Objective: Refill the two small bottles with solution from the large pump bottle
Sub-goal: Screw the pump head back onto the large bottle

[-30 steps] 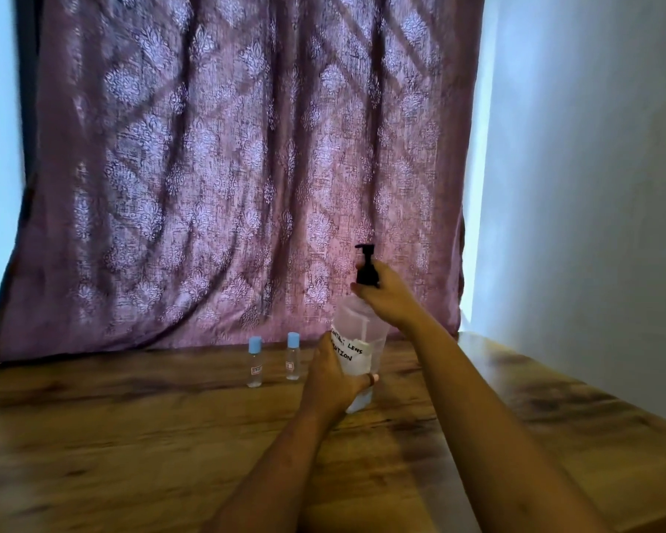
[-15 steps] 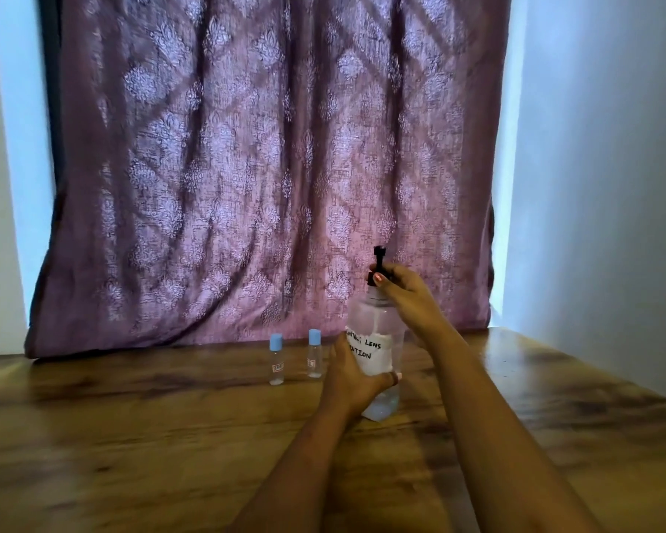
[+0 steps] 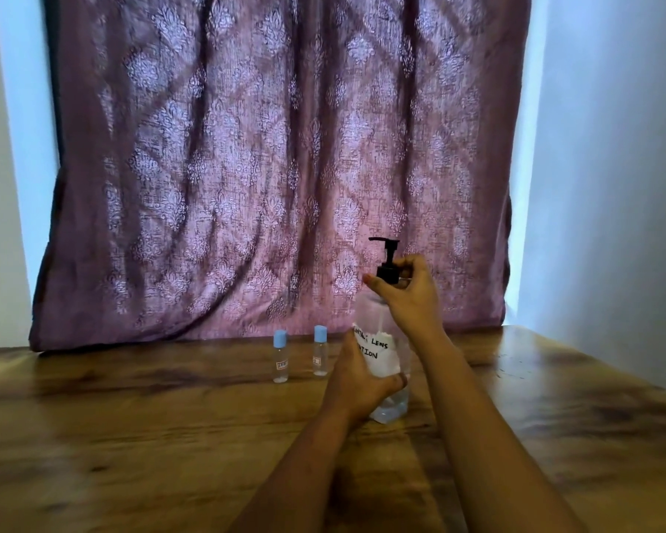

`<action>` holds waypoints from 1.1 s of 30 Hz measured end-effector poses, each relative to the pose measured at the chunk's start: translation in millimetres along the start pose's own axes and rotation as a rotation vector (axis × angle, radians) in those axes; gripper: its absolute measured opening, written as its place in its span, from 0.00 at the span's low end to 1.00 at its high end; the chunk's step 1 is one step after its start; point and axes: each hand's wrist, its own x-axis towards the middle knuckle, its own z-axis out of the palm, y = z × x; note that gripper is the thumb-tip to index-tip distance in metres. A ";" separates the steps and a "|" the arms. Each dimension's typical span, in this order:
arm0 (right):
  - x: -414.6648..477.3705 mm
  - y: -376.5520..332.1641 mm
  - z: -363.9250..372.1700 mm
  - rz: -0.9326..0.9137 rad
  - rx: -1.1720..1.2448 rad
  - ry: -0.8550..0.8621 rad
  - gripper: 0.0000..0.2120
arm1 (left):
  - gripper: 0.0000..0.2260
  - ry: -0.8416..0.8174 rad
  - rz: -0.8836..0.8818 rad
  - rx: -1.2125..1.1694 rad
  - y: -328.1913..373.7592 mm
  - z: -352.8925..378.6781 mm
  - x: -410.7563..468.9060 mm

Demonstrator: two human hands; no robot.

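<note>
We open big bottle: left hand wraps its body, right hand pinches pump top. Next, lift pump out; small bottles capped.

left hand: wrapped closed, forearm extended | right hand: fingers pinched (wrist bent down)

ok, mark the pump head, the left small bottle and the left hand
pump head [image 3: 387, 269], head view, black collar
left small bottle [image 3: 280, 363], head view, clear body at label
left hand [image 3: 356, 382], head view, back of hand

Glossy wood table, clear plastic pump bottle, patterned cloth curtain
</note>
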 end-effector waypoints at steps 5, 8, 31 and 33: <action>-6.8 5.5 0.3 0.063 0.177 -0.120 0.15 | 0.37 0.012 0.009 0.011 4.4 -3.9 -3.3; -7.7 3.6 -2.9 0.088 0.267 -0.146 0.12 | 0.36 0.009 0.006 0.027 6.2 -5.5 -3.9; -6.3 1.6 -7.5 0.060 0.217 -0.214 0.16 | 0.36 -0.027 0.007 0.042 11.5 -7.6 -7.7; -5.4 0.6 -11.5 0.097 0.284 -0.249 0.15 | 0.37 -0.035 -0.002 0.031 11.8 -7.8 -8.0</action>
